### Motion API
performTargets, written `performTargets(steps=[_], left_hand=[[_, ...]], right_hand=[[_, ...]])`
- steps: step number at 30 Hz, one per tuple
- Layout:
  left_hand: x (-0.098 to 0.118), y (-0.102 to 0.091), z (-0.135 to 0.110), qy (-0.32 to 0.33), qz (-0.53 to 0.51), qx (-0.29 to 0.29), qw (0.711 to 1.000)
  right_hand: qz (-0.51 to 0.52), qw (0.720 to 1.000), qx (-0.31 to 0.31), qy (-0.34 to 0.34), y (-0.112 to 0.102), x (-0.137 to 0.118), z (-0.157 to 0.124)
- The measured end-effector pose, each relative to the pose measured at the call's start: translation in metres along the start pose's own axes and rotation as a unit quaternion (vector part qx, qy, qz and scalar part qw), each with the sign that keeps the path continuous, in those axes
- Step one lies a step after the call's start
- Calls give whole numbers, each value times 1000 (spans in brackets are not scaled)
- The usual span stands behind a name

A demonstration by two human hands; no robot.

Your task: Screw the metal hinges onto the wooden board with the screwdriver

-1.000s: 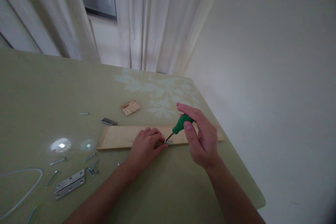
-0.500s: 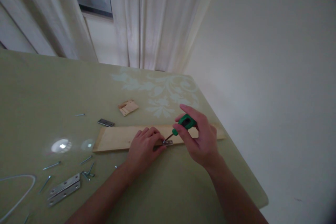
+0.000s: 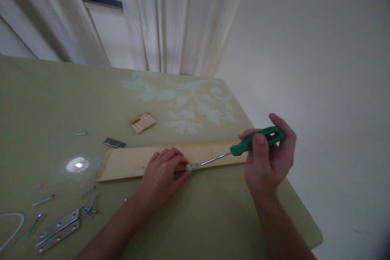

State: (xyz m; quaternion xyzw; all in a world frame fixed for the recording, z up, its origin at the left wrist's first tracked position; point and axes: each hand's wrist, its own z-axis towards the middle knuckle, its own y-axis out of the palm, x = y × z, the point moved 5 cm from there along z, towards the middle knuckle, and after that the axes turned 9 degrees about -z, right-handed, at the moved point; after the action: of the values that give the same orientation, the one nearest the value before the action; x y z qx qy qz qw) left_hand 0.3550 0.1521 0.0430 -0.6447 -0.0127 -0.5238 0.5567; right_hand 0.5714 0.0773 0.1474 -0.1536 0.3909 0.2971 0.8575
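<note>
Toward the right edge of the green table [image 3: 213, 215], a wooden board [image 3: 122, 162] lies flat, its right end hidden behind the right hand [image 3: 269, 166]. On the board's near edge sits a small hinge [image 3: 192, 167], and the left hand [image 3: 161, 174] rests over the wood with thumb and forefinger narrowed about the hinge's left end. The right hand grips a green-handled screwdriver [image 3: 247, 144], its shaft slanting down leftward to the hinge's right end; whether the tip touches the metal I cannot tell. Just beyond the board's far left corner lies a dark hinge [image 3: 113, 143], and between the board and the table's far edge are a broken scrap of wood [image 3: 142, 122] and, farther left, a single screw [image 3: 81, 133]. Left of the left forearm, a large hinge [image 3: 58, 231] lies near several loose screws [image 3: 89, 208] and a white cord [image 3: 18, 227]
</note>
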Motion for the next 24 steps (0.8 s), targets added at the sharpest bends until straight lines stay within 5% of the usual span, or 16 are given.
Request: performTargets(steps=[3,7,24], left_hand=[[0,-1,-1,-1,-3,3,1000],[-3,-5,-5,15,-45,31,998],[-1,-7,-4,38,-77,49,995]], right_hand=[[13,997,-7,78,-4,18,1],[8,995,-26,94,-6,27,-6],[-74,982,-148,-94,12,-20,-30]])
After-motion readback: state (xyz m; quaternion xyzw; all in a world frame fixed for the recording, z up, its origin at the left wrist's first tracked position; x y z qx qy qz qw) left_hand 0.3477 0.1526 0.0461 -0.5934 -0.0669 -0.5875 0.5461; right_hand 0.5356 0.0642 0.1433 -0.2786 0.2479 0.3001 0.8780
